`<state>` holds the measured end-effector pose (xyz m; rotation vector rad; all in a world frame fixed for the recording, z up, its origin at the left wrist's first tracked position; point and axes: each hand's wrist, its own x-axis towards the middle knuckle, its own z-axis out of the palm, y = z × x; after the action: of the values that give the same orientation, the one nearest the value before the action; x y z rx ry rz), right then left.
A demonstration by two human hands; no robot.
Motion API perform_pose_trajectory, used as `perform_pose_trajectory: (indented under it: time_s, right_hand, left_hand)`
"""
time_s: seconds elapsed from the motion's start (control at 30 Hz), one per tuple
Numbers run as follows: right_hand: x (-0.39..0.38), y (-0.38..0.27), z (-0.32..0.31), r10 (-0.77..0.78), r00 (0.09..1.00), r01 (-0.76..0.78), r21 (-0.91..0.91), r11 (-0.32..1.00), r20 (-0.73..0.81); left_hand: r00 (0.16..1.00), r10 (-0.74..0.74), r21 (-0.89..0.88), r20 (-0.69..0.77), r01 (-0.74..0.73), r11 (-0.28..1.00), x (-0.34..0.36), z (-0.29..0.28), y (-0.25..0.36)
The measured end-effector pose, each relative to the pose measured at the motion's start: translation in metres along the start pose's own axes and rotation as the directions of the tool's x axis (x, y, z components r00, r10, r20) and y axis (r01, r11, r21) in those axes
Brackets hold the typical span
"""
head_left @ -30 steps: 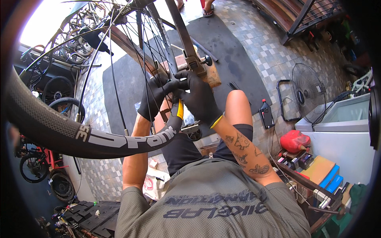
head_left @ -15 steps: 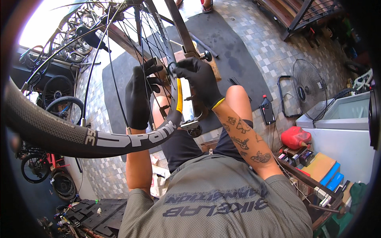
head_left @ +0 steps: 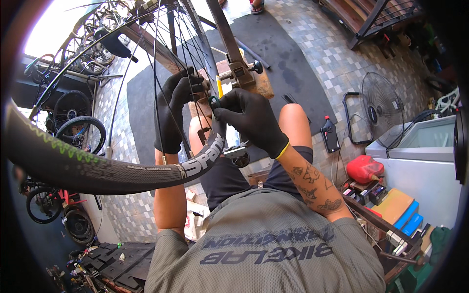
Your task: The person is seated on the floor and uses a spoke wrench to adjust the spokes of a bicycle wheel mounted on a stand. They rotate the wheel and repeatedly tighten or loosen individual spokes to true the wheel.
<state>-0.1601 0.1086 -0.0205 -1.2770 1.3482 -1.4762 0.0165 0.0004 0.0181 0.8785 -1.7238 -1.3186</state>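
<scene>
A black bicycle wheel rim point(head_left: 141, 177) with white lettering sweeps across the left and stands between my two gloved hands. My right hand point(head_left: 249, 115) is on the rim's right side, thumb and fingers pinched on a small dark green spoke wrench point(head_left: 213, 101) at the rim's inner edge. On the other side, among the spokes point(head_left: 155, 73), my left hand point(head_left: 172, 105) has its fingers curled. Their tips are close to a metal part of the stand, and what they grip is partly hidden. A yellow sticker point(head_left: 219, 87) shows on the rim beyond the wrench.
A metal wheel stand point(head_left: 234, 63) on a wooden block point(head_left: 264, 85) supports the wheel over a dark mat point(head_left: 293, 63). Rightward are a black bottle point(head_left: 330, 139), a floor fan point(head_left: 381, 110), a red canister point(head_left: 364, 168) and a white freezer point(head_left: 420, 176). Several bicycles point(head_left: 73, 112) line the left.
The wheel has turned, carrying the yellow sticker away from me and the lettering rightward. My right hand has come slightly nearer with the spoke wrench; my left fingers have curled in.
</scene>
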Motion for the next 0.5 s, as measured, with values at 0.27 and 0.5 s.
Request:
perform_pose_trajectory:
  time_s: [0.27, 0.5]
  right_hand:
    - [-0.004, -0.004, 0.014, -0.047, 0.998, 0.047, 0.007, 0.999, -0.051]
    - [-0.003, 0.006, 0.021, -0.141, 0.977, 0.15, 0.044, 0.988, -0.161]
  left_hand:
    - [0.994, -0.089, -0.007, 0.068, 0.09, 0.996, -0.009, -0.01, -0.024]
    - [0.944, -0.155, 0.084, 0.292, 0.136, 0.987, -0.014, -0.012, -0.025]
